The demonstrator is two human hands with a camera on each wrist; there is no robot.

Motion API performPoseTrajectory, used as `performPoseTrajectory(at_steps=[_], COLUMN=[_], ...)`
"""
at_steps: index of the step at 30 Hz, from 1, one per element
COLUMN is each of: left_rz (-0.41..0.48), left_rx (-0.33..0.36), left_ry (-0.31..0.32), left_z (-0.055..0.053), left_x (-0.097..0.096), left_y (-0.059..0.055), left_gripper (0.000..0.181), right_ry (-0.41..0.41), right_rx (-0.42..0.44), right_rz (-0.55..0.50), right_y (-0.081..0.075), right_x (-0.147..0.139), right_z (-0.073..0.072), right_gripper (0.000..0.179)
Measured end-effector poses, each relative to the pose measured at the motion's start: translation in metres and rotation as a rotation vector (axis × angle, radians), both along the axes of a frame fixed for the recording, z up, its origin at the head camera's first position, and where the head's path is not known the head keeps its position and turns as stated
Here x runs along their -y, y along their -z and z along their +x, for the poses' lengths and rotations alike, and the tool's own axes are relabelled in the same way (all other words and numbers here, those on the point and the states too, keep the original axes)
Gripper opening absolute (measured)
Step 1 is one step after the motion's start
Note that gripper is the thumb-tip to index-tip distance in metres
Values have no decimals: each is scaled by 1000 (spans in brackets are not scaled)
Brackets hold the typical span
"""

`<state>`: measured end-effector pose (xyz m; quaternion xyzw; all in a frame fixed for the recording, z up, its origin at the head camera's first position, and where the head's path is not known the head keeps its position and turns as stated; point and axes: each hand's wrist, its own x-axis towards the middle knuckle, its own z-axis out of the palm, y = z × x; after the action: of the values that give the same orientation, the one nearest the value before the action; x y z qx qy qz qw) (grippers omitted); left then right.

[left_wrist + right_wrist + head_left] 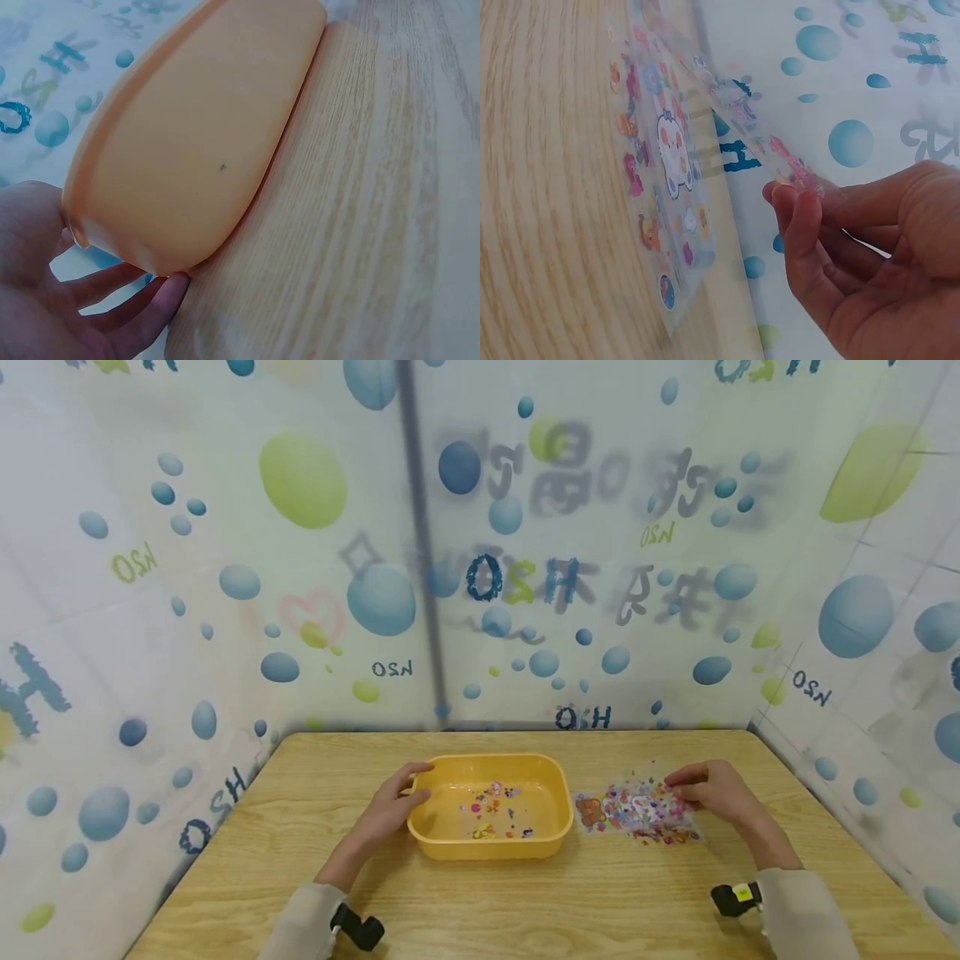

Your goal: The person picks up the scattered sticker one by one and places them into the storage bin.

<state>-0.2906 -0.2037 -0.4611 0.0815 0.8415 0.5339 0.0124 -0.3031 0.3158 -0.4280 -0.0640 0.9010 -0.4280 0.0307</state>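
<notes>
At the basin's left end my left hand (390, 806) grips the rim of a yellow plastic basin (491, 850). In the left wrist view the fingers (154, 315) lie against the basin's outer wall (202, 135). Several small colourful stickers (483, 831) show on the basin's floor. To the right of it, my right hand (712, 789) pinches the edge of a clear sticker sheet (637, 810). The right wrist view shows this pinched sheet (739, 112) raised at a slant. Below it another clear sheet (671, 150), with a white rabbit and small figures, lies on the table.
Both the basin and the sheets are on a light wooden table (510, 902). A curtain (645, 677) printed with blue and green bubbles hangs behind the table's far edge. Dark wrist cameras (360, 928) are strapped near the sleeves.
</notes>
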Motion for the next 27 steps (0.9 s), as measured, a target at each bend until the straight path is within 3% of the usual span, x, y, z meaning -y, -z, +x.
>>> performPoseTrajectory(at_steps=[15, 27], left_rz=[5, 12], left_rx=[6, -1], left_ry=[-13, -3], left_z=[2, 1], left_x=[-1, -1], left_y=[-2, -2], left_gripper=[44, 45], right_ry=[-13, -42], right_rx=[-49, -149], right_rz=[-24, -25], right_y=[-16, -31], right_x=[6, 15], right_z=[6, 13], right_gripper=[27, 25])
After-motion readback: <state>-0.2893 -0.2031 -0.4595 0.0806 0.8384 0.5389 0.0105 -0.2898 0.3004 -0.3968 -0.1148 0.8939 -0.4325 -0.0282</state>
